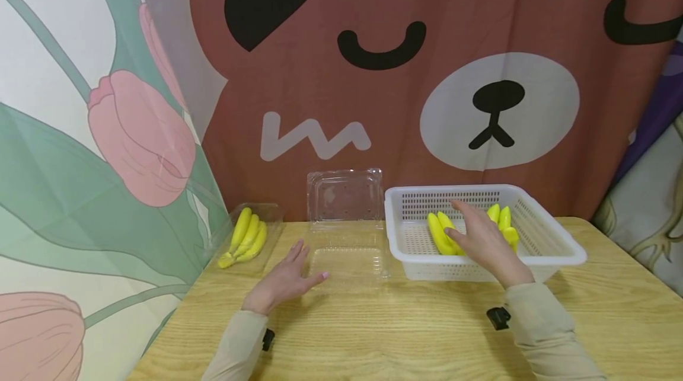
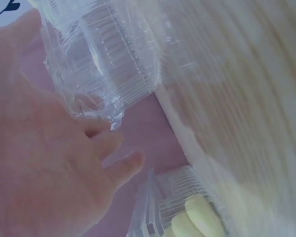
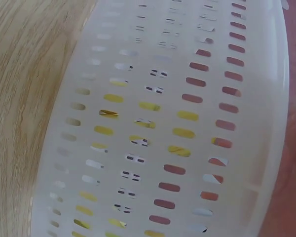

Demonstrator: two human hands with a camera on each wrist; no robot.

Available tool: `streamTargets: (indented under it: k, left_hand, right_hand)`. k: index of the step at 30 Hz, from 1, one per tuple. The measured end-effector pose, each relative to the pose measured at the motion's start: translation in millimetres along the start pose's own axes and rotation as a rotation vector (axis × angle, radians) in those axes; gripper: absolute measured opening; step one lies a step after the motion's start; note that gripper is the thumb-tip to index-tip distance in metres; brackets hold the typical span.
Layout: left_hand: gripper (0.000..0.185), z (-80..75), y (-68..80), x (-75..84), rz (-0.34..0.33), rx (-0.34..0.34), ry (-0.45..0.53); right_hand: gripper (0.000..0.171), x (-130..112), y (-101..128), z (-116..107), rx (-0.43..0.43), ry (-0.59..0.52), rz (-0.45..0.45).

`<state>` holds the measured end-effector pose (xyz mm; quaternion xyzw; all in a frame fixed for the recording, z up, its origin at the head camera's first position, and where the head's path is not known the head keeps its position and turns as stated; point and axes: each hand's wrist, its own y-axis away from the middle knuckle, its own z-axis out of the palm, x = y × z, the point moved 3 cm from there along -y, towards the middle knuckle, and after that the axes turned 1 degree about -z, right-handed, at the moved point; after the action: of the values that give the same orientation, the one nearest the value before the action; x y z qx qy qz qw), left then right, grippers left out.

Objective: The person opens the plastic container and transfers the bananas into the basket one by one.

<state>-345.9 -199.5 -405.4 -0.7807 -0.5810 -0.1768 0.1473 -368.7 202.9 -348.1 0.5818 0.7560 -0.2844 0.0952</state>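
Observation:
A clear plastic clamshell box (image 1: 349, 274) stands with its lid (image 1: 344, 197) raised. My left hand (image 1: 283, 280) hovers at the box's left side, fingers spread, holding nothing; in the left wrist view I cannot tell whether its fingers touch the clear plastic (image 2: 98, 54). My right hand (image 1: 482, 239) reaches over the front rim of a white slotted basket (image 1: 555, 259), fingers extended above a bunch of yellow bananas (image 1: 440, 233). More bananas (image 1: 504, 218) lie to its right. In the right wrist view, the basket wall (image 3: 153, 148) hides most of the fruit.
Another clear box (image 1: 274, 215) at the far left holds a banana bunch (image 1: 248, 239). All stand on a wooden table (image 1: 373, 333), with a bear-print curtain (image 1: 299, 85) behind and a tulip-print cloth (image 1: 64, 191) on the left.

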Motion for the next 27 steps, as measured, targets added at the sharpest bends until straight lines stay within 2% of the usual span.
streamTargets:
  k: [8,14,21,27]
  left_hand:
    - [0.094,-1.1,2.3,-0.4,-0.012,-0.02,0.043]
    - [0.088,-2.3,2.0,-2.8,-0.026,-0.011,0.026]
    - [0.08,-8.0,0.5,-0.9,-0.007,0.034,0.045]
    - [0.072,-18.5,0.4,-0.2,0.021,0.115,0.114]
  right_hand:
    - [0.068,-0.3,-0.6,1.7,0.004,-0.012,-0.013]
    - [0.067,-5.2,0.4,3.2,-0.001,-0.031,-0.024]
    - [0.067,-12.9,0.9,6.0,-0.013,-0.046,-0.067]
    - [0.065,-20.7,0.4,11.4,-0.01,-0.047,-0.091]
